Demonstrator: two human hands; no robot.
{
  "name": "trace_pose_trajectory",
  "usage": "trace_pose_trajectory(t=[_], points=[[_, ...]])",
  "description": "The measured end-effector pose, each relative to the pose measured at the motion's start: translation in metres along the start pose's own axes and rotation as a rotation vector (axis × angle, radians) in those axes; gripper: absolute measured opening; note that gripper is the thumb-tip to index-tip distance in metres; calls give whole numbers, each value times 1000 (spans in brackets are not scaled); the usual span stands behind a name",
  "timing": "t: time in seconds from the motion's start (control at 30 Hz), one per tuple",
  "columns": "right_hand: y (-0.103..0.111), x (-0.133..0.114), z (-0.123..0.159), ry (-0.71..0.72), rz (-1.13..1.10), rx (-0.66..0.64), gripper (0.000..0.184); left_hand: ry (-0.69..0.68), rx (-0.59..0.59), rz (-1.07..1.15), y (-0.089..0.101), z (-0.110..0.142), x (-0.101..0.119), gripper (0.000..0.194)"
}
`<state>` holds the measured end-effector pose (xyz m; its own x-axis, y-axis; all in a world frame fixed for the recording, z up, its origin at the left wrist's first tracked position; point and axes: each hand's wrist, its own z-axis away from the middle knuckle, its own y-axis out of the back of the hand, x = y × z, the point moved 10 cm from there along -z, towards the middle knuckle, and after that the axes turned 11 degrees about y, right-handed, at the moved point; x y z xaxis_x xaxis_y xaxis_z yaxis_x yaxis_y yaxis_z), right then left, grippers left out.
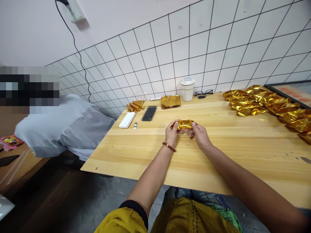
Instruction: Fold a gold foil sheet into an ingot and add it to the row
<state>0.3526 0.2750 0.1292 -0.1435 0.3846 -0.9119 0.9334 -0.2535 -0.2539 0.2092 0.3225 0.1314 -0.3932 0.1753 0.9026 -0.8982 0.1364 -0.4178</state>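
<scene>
Both hands hold one piece of shiny gold foil paper (186,124), folded into a long narrow shape, over the middle of the wooden table. My left hand (171,132) pinches its left end, thumb on top; a beaded bracelet circles that wrist. At the other end, my right hand (200,133) grips the foil the same way. Fingers of both hands curl underneath and are partly hidden. Beyond the hands lies a stack of flat gold foil sheets (170,101). Rows of puffed, folded gold foil pieces (262,102) cover the table's right side.
On the wooden table (136,155) stand a white lidded cup (188,89), glasses (204,94), a white box-like object (127,120), a small tube (135,126), a dark blurred phone-like object (149,113) and gold-brown strips (135,105). A person in grey (65,126) sits at the left.
</scene>
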Motion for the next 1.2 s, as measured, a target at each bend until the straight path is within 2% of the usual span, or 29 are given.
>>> trace_pose_trajectory(t=[0.13,0.23,0.43,0.57,0.67,0.83,0.93,1.1,1.2], points=[[15,-3,-3,52,9,141,70,1,-20,-43,-5,1,-3,45],[24,-1,-4,57,1,221,67,5,-33,-82,-8,0,-5,44],[9,8,-3,-5,-31,69,65,11,7,-53,0,-1,-3,44],[5,5,-1,-11,-17,46,65,27,8,-48,1,-1,-3,45],[9,1,-2,22,0,89,64,33,16,-33,2,-2,-5,45],[29,-4,-6,93,44,259,55,33,32,-85,0,-1,-8,37],[37,-5,-9,122,65,300,46,40,-34,-187,-9,2,-8,34],[45,-11,-9,158,161,332,44,62,-150,-293,-20,9,-9,36],[33,-20,-7,226,216,226,39,68,-201,-318,-25,14,-10,39]])
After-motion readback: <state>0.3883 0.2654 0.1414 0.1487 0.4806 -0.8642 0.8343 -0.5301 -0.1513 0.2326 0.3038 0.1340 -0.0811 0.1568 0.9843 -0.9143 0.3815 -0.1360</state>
